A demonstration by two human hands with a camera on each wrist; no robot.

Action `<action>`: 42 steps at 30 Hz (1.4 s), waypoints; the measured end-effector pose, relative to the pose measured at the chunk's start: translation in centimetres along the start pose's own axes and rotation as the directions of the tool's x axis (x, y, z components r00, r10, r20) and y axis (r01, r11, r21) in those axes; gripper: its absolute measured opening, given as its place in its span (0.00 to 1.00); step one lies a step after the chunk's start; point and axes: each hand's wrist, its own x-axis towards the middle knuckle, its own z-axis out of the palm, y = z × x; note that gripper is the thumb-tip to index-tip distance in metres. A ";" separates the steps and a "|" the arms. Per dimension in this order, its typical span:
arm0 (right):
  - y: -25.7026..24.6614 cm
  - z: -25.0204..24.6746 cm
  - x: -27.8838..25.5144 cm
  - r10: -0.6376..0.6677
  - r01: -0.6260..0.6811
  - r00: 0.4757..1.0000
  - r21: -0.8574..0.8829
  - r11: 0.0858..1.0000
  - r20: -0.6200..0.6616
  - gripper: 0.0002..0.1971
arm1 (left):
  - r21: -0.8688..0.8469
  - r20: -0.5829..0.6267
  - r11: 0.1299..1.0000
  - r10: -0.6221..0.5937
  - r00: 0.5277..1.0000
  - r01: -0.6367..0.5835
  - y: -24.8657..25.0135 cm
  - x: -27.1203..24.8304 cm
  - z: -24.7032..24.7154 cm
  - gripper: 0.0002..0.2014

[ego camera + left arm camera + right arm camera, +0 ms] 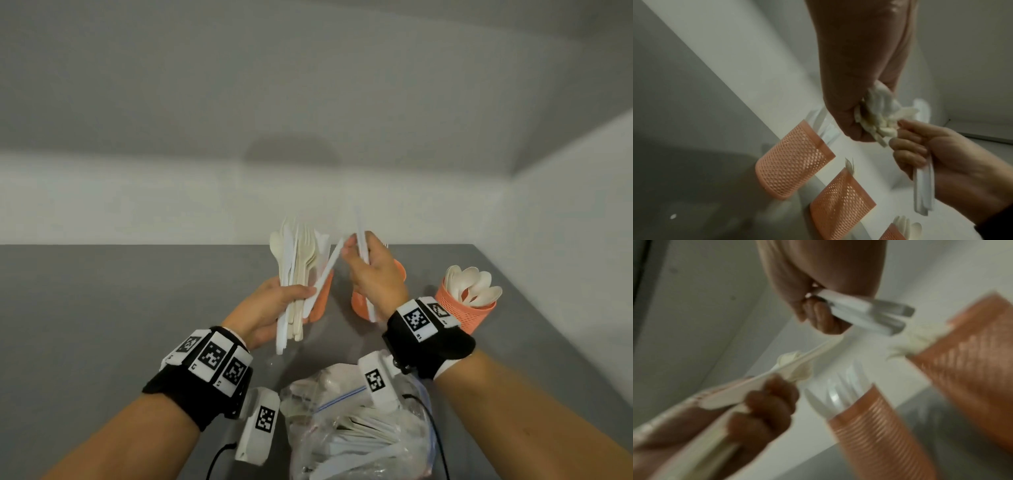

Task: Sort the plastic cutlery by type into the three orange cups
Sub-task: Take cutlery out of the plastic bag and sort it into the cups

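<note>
A fanned bundle of smooth white and cream plastic cutlery (296, 270) is gripped by the left hand (265, 313); flat white knives (362, 236) are pinched by the right hand (371, 274), above three perforated orange cups (791, 164) on the grey desk (120, 308)

- We record a grey table (120, 308) with a matte top; its far edge meets a pale wall.
- Three orange mesh cups stand upright on it in a row: the left cup (323, 298), the middle cup (359, 303) and the right cup (462, 308).
- The right cup holds white spoons (474, 284); the middle cup shows fork tines in the left wrist view.
- A clear zip bag (359, 428) of white cutlery lies at the near edge.
- A black cable (215, 459) rests beside the bag.
</note>
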 end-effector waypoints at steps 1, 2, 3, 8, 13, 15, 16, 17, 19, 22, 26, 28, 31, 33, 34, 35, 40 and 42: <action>-0.1 -0.4 0.1 -0.099 0.112 0.989 -0.126 0.986 0.108 0.08 | -0.002 0.010 1.000 0.000 1.000 0.000 0.1 -0.1 -0.2 0.09; 0.0 -0.6 0.1 -0.154 0.213 0.961 -0.260 0.942 0.231 0.11 | 0.004 0.022 1.000 0.002 1.000 -0.002 0.2 -0.2 -0.3 0.09; 0.2 -0.6 0.1 -0.167 0.298 0.926 -0.385 0.873 0.338 0.13 | 0.013 0.035 1.000 0.004 0.999 -0.005 0.3 -0.2 -0.4 0.08; 0.5 -0.6 1.1 -0.203 0.379 0.917 -0.594 0.710 0.343 0.10 | -0.074 0.021 0.997 0.032 0.999 -0.030 0.7 -0.1 -1.1 0.03; -1.9 -0.9 4.0 -0.240 0.236 0.969 -0.493 0.837 0.055 0.20 | -0.112 -0.095 0.992 0.047 0.994 -0.057 0.9 0.2 -2.8 0.04; -3.0 -0.5 5.0 -0.211 0.200 0.977 -0.406 0.892 0.019 0.17 | -0.111 -0.100 0.992 0.050 0.994 -0.061 0.8 0.2 -3.0 0.04; -3.3 -0.2 5.4 -0.190 0.181 0.982 -0.305 0.935 -0.001 0.15 | -0.107 -0.102 0.992 0.052 0.993 -0.063 0.8 0.2 -3.1 0.04; -3.4 0.3 5.8 -0.154 0.147 0.988 -0.160 0.976 -0.028 0.13 | -0.100 -0.101 0.993 0.055 0.993 -0.065 0.8 0.2 -3.0 0.05; -3.1 1.5 6.3 -0.074 0.081 0.994 0.097 0.992 -0.081 0.13 | -0.082 -0.093 0.994 0.064 0.994 -0.071 0.7 0.3 -3.0 0.06; -0.8 3.5 6.8 -0.017 0.038 0.992 0.161 0.986 -0.128 0.14 | -0.069 -0.078 0.995 0.072 0.994 -0.077 0.6 0.5 -3.0 0.07; 2.9 5.1 6.9 0.059 -0.055 0.998 0.100 0.993 -0.037 0.05 | -0.071 -0.061 0.995 0.070 0.996 -0.074 0.4 0.5 -3.1 0.06; 4.2 5.3 6.9 0.090 -0.090 0.996 -0.006 0.996 0.007 0.07 | -0.085 -0.051 0.994 0.063 0.997 -0.067 0.3 0.5 -3.3 0.04; 5.1 5.1 6.7 0.148 -0.129 0.982 -0.157 0.979 0.115 0.12 | -0.103 -0.018 0.994 0.040 0.999 -0.042 0.0 0.8 -3.2 0.04; 4.5 4.8 6.5 0.149 -0.120 0.971 -0.158 0.980 0.185 0.11 | -0.110 0.009 0.994 0.031 0.999 -0.030 -0.1 0.9 -3.0 0.04; 4.0 4.4 6.5 0.136 -0.111 0.971 -0.134 0.985 0.195 0.13 | -0.111 0.022 0.993 0.030 0.999 -0.028 -0.1 1.0 -2.8 0.04; 3.4 4.0 6.6 0.084 -0.067 0.983 -0.105 0.992 0.164 0.19 | -0.107 0.030 0.994 0.030 0.999 -0.026 -0.2 1.1 -2.6 0.05; -0.6 2.4 5.0 -0.336 0.308 0.920 -0.158 0.938 -0.202 0.09 | -0.032 -0.012 0.998 0.057 0.998 -0.058 -0.5 1.3 -1.2 0.05; -2.1 2.5 3.3 -0.323 0.310 0.945 -0.161 0.937 -0.061 0.08 | -0.009 -0.036 0.995 0.102 0.994 -0.103 -0.6 1.2 -0.1 0.04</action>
